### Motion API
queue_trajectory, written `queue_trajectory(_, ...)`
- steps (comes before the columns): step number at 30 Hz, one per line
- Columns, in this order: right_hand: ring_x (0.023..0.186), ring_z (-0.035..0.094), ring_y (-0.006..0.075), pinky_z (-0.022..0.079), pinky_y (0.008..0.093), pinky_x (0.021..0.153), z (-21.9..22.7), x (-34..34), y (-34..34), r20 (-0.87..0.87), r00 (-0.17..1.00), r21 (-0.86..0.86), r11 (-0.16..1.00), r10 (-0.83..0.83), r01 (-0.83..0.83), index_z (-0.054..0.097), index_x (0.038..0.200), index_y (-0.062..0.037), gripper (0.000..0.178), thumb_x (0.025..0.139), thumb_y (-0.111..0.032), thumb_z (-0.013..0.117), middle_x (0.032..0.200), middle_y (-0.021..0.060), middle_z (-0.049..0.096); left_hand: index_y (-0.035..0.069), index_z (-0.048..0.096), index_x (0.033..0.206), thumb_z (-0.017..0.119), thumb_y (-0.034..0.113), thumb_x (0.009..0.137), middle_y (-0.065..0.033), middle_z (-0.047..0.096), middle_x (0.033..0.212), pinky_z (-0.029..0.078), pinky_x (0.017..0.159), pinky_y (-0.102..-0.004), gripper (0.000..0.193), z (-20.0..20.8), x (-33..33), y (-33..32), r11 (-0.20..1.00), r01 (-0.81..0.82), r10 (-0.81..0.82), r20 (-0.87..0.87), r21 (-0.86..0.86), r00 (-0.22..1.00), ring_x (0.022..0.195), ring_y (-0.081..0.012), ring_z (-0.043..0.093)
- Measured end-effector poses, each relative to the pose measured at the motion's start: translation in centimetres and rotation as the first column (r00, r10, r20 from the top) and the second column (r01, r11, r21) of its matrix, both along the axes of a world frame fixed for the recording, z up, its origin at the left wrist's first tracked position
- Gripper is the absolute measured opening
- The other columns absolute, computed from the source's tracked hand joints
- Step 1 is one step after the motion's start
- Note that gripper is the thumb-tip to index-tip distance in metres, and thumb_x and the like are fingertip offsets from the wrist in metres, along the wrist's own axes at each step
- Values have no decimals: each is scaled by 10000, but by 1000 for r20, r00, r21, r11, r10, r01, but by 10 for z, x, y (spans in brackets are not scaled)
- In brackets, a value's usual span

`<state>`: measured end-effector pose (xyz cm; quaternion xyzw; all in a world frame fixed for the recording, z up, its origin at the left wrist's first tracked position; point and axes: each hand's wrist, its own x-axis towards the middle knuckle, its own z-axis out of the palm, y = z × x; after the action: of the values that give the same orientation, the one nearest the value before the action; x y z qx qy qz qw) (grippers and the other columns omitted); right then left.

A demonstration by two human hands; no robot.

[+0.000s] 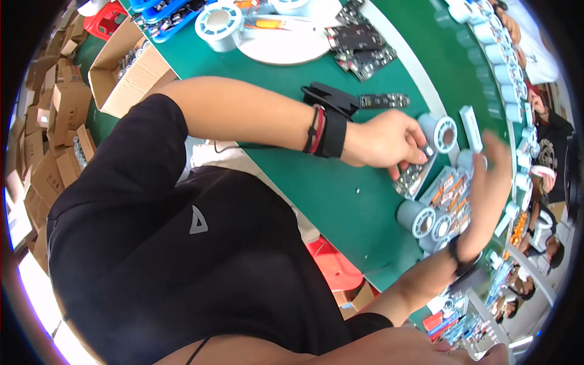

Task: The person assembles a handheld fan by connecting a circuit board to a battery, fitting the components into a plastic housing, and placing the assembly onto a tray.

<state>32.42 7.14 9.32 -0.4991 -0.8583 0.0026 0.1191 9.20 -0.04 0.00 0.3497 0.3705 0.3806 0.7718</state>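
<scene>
My left hand (389, 143) pinches a narrow circuit board (409, 180) crowded with small parts. A pale strip shows along the board's edge, partly hidden by the fingers. My right hand (491, 170) is smeared by motion, so its fingers cannot be read. Nearest to it are a long pale-blue plastic piece (470, 129) and a group of pale-blue parts with orange wires (449, 190). A round pale-blue housing (438, 132) stands just past my left fingertips. Another round housing (416, 219) lies nearer me, beside several similar ones.
One loose circuit board (384, 101) lies by a black object with a cable (331, 98). Farther off are stacked boards (362, 47) and a white disc (286, 52). Blue bins (159, 23) and a cardboard box (112, 76) stand left. Co-workers sit beyond a row of housings (502, 55).
</scene>
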Motion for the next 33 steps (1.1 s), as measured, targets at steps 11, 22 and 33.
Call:
queue_trajectory(11,888,670,410,535,438,809,2,2,83,322,946,43,999,-41,29,624,1156,-7,361,921,-261,726,1187,199,650,-87,578,1222,703,94,953,-85,630,980,586,565,-284,347,3,-13,3,997,63,-61,-42,52,997,791,-128,634)
queue_trajectory(22,1173,625,408,537,472,957,64,419,-17,351,-58,716,228,-935,660,552,1367,40,667,886,-389,724,1203,303,648,-97,570,1192,690,78,950,-93,638,958,591,544,-289,322,-1,-14,6,993,81,-78,-35,90,996,761,-133,649)
queue_trajectory(33,1165,632,450,487,456,986,-71,361,179,307,797,-7,836,-521,549,597,1316,44,632,874,-387,733,1202,322,664,-73,571,1248,673,93,971,-77,635,996,598,584,-270,339,-1,-21,3,989,132,-128,-60,69,990,823,-123,658)
